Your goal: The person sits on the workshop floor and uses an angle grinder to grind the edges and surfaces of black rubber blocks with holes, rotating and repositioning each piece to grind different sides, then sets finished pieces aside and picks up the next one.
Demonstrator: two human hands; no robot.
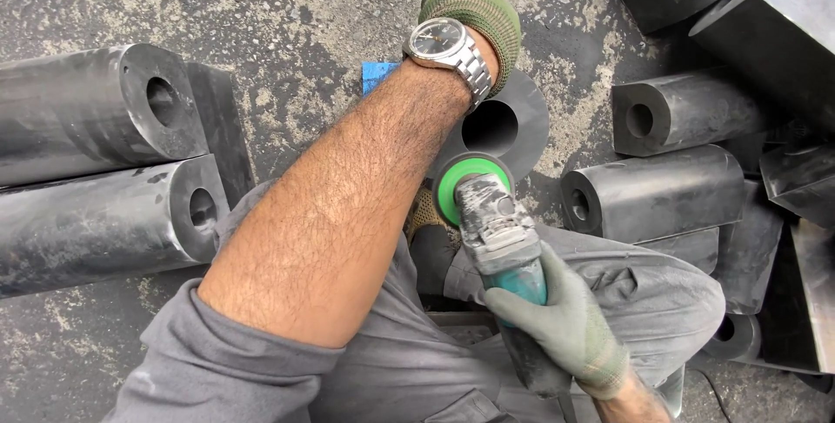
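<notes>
Head view, looking straight down. In the lower middle of the frame the right hand (565,323), in a grey-green glove, is wrapped tight around the teal body of an angle grinder (500,232); the fingers are closed right round it, thumb side toward the head of the tool. The grinder's long axis runs from the lower right of the frame up toward the centre, and its working end — a green guard (452,193) over the disc — points up and slightly left, down onto a black rubber block (522,114) with a round bore that lies on the ground in the upper middle of the frame.

The left hand (474,10), also gloved in green with a metal wristwatch (448,45) on the bare forearm, reaches across to the far side of that block at the top centre. Its fingers are hidden past the glove's back, so I cannot tell how far they are closed or whether they grip the block or only press on it.

By my reading, the step in hand is dressing the face of the bored block near its hole — the disc sits just at its near rim. The next move calls for a steady brace from the left hand and a shallow disc angle.

More black bored rubber cylinders (96,162) lie at the left and others (661,188) at the right on the rough concrete floor (296,14).
</notes>
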